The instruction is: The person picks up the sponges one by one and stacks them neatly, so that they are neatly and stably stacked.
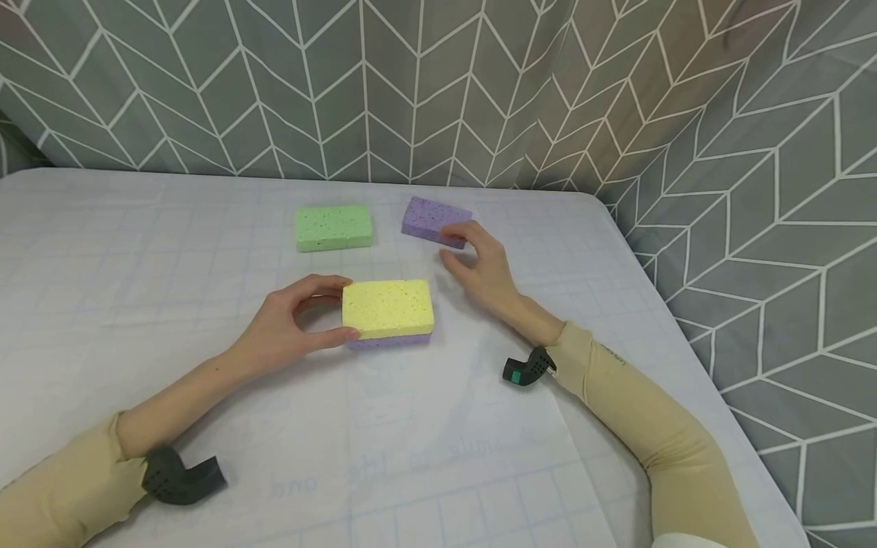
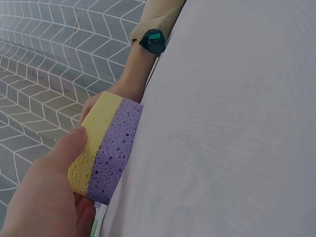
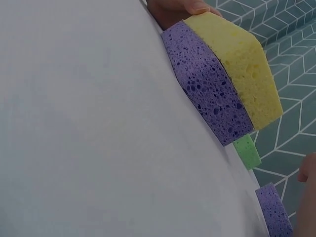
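A yellow sponge (image 1: 387, 308) lies flat on top of a purple sponge (image 2: 114, 153), their edges nearly lined up. My left hand (image 1: 291, 320) grips the yellow sponge at its left end, thumb on the near side and fingers on the far side. Farther back on the table, my right hand (image 1: 483, 266) is at a second purple sponge (image 1: 432, 217). Its index finger overlaps that sponge's near right corner in the head view, while the thumb stands apart from it. In the right wrist view only part of this hand shows, at the right edge.
A green sponge (image 1: 334, 228) lies at the back of the table, left of the second purple sponge. White cloth (image 1: 438, 426) with faint print covers the table. Behind it and along the right side hangs a grey curtain (image 1: 384, 91) with white lines.
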Action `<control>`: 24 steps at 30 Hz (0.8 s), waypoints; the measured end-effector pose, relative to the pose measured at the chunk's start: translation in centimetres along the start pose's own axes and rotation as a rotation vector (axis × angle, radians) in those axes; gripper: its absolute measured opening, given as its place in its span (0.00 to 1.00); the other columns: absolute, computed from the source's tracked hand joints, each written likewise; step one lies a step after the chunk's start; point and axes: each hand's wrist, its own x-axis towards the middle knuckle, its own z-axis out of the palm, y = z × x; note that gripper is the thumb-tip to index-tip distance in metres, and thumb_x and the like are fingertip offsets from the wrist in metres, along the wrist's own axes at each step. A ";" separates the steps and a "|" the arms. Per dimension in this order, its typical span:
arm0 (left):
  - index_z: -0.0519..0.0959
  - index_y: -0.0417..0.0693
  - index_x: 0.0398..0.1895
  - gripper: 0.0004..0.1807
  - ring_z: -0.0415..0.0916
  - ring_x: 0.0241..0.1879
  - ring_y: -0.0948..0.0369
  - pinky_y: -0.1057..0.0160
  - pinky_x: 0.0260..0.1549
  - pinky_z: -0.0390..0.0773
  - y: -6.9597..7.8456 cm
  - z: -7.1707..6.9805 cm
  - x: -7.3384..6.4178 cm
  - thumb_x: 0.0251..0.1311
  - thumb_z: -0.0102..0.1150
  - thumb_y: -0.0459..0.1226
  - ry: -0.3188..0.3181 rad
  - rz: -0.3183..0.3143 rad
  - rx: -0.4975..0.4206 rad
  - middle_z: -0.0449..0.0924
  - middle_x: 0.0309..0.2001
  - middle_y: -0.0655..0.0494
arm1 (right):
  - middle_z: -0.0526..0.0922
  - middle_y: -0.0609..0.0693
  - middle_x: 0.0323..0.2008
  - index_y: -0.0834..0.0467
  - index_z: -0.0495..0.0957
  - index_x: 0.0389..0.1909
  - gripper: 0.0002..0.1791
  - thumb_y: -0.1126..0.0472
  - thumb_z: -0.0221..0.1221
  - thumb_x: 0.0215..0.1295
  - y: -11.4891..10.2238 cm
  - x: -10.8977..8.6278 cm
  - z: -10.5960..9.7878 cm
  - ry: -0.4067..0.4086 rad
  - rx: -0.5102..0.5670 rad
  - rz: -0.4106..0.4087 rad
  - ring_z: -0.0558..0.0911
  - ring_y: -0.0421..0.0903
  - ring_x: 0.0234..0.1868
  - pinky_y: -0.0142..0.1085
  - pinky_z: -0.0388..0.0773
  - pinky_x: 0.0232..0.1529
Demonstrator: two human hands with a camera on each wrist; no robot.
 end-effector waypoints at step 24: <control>0.76 0.54 0.62 0.36 0.77 0.55 0.69 0.75 0.60 0.73 0.0 0.2 -0.1 0.48 0.80 0.39 0.005 -0.010 -0.009 0.79 0.57 0.62 | 0.82 0.54 0.52 0.61 0.79 0.55 0.19 0.63 0.64 0.63 2.6 1.1 -1.8 0.121 -0.024 0.174 0.79 0.50 0.55 0.37 0.73 0.63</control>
